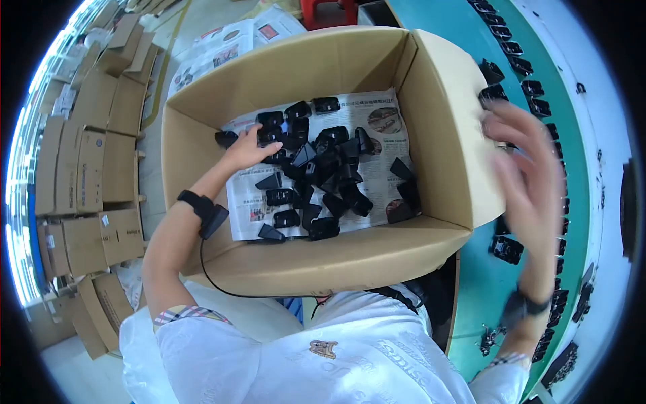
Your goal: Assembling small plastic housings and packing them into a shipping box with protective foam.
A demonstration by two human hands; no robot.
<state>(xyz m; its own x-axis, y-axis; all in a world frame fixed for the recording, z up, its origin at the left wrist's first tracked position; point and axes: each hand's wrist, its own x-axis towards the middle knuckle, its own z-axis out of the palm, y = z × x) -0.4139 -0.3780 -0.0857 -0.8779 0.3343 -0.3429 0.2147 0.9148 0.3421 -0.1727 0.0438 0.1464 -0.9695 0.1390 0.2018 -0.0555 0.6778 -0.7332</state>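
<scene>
White shirt (350, 357), cardboard box (336, 259), green workbench (484, 283), stacked cartons (87, 161)

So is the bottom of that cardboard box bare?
No, the cardboard box is lined with newspaper, and a heap of black plastic parts lies on it.

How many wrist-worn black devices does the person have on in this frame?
2. One black strap-on device with a trailing cable sits on the left wrist, beside the open brown cardboard box; one black band is on the right wrist, over the green conveyor belt.
</scene>
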